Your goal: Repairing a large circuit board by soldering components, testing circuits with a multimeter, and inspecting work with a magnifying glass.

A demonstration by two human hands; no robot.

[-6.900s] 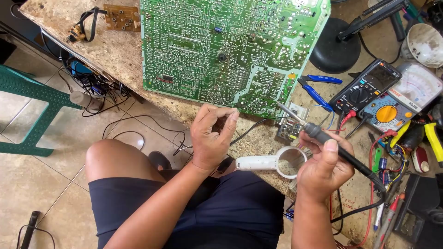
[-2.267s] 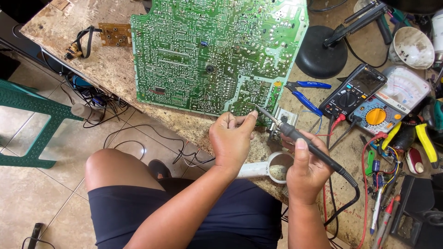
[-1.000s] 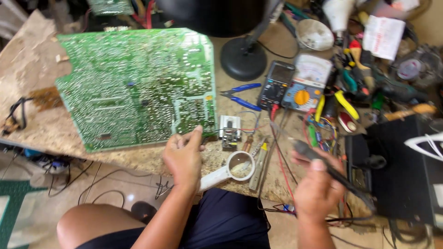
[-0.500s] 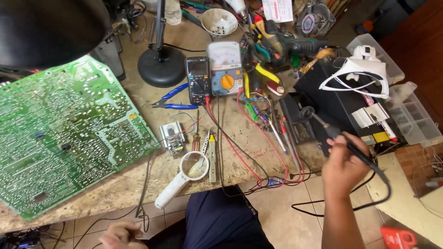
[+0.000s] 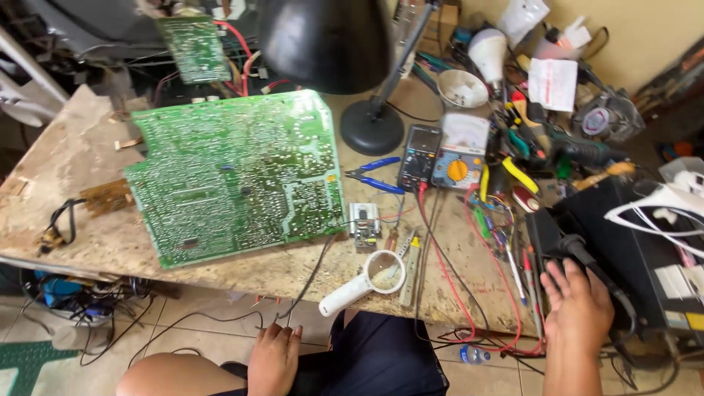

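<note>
Your right hand gripped the soldering iron at the bench's right edge; your left hand hung loose below the bench.

Your right hand (image 5: pixel 579 308), in the lower right of the frame, was wrapped around the black handle of the soldering iron (image 5: pixel 579 253), whose dark shaft pointed up-left over a black box (image 5: pixel 623 242) and whose black cord trailed down to the right. Your left hand (image 5: pixel 273 359), at the bottom centre, was released, fingers relaxed, holding nothing, just below the bench edge near a thin black wire (image 5: pixel 312 275). The large green circuit board (image 5: pixel 235 176) lay flat at centre-left. A white-handled magnifying glass (image 5: pixel 363 282) lay near the front edge. In the upper right, 1 white paper packet with red print (image 5: pixel 554 84) stood among the tools.
</note>
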